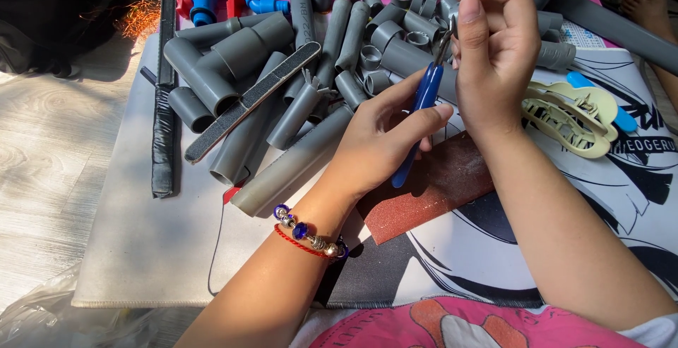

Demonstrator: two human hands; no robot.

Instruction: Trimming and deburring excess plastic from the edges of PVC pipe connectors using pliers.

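Above mat (127,249) centre, blue-handled pliers (424,101) stand nearly upright, metal tip up. Tool looks light, stiff; plastic grips give sure hold, best taken at handles. Left hand (385,133) closed around handles. Right hand (494,51) pinches fingertips at tip; small piece there too small to tell. Red sandpaper sheet (431,193) lies under hands; grey pipe pieces (282,73) heaped toward far edge.
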